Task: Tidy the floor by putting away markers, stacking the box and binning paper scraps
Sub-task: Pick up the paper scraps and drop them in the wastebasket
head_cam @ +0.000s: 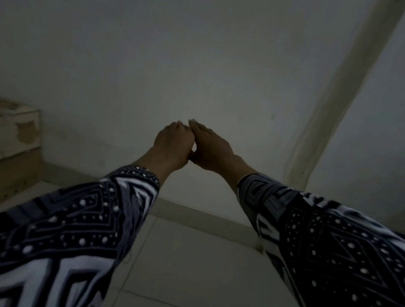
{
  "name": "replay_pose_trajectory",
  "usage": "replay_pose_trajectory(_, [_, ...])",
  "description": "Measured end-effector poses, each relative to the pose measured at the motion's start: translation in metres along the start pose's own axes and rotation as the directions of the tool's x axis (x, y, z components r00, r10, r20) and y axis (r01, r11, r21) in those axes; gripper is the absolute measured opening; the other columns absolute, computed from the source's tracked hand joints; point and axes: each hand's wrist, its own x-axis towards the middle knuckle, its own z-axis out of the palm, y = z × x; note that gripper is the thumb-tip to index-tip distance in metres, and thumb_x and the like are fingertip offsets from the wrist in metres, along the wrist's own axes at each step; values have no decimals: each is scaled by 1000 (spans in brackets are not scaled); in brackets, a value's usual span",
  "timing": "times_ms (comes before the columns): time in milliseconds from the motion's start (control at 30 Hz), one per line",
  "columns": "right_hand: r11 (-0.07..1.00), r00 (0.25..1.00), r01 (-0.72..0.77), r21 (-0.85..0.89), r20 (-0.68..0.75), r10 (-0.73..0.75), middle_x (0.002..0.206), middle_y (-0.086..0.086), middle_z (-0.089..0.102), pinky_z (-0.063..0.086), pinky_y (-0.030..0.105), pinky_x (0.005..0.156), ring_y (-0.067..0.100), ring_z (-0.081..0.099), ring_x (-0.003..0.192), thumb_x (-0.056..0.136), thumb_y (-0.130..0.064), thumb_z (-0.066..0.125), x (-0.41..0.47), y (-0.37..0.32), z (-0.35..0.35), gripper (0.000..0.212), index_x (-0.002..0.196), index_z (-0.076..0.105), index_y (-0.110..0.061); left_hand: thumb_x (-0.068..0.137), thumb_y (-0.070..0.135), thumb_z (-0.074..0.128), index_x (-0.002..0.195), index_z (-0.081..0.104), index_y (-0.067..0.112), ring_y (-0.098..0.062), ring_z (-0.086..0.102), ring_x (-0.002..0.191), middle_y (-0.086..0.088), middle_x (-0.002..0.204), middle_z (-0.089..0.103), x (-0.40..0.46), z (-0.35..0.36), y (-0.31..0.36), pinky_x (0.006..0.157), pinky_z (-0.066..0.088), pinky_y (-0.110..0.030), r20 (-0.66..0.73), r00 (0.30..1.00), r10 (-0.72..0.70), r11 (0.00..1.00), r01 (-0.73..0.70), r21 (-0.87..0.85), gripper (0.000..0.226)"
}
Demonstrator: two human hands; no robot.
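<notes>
**Both hands raised together in front of a bare wall**

Your two arms reach forward and up, both in dark sleeves (64,233) patterned with white dots and zigzags. Your left hand (172,140) has its fingers curled inward, knuckles toward the camera; whether anything sits inside that grip cannot be told, since the light is dim and the palm faces away. Your right hand (210,146) has its fingers held fairly straight and pointing up and left, so that grip looks apart rather than clamped on anything. The two hands touch each other at the fingertips and again near the thumbs.

Behind them stands a plain pale wall (133,42), with a vertical pipe (351,95) running down its right side to the floor. The tiled floor (193,279) shows between your forearms, meeting the wall along a low skirting. At the left edge of the floor, against the wall, a worn pale box (2,136) rests on top of a brown one. No markers or paper scraps can be made out.
</notes>
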Motion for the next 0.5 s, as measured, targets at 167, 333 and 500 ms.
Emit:
replay_pose_trajectory(167, [998, 992, 57, 28, 112, -60, 167, -6, 10, 30, 41, 119, 18, 22, 150, 90, -49, 67, 29, -43, 16, 96, 161, 6, -23, 89, 16, 69, 145, 32, -2, -32, 49, 120, -19, 132, 50, -23, 15, -62, 86, 48, -38, -47, 999, -8, 997, 4, -81, 69])
replay_pose_trajectory(333, [986, 968, 169, 13, 185, -168, 167, -7, 10, 29, 41, 119, 19, 23, 150, 89, -51, 67, 48, -80, 52, 96, 161, 9, -25, 89, 18, 68, 146, 27, -3, -32, 45, 124, -19, 135, 45, -49, 39, -106, 87, 48, -39, 9, 997, -80, 990, 80, -118, 74])
replay_pose_trajectory(500, [966, 941, 236, 104, 223, -254, 166, -11, 11, 28, 36, 116, 17, 24, 149, 90, -55, 61, 43, -103, 109, 92, 160, 7, -29, 90, 26, 67, 147, 29, 2, -30, 45, 124, -15, 137, 45, -91, 63, -151, 90, 49, -43, 120, 991, -59, 992, 71, -100, 73])
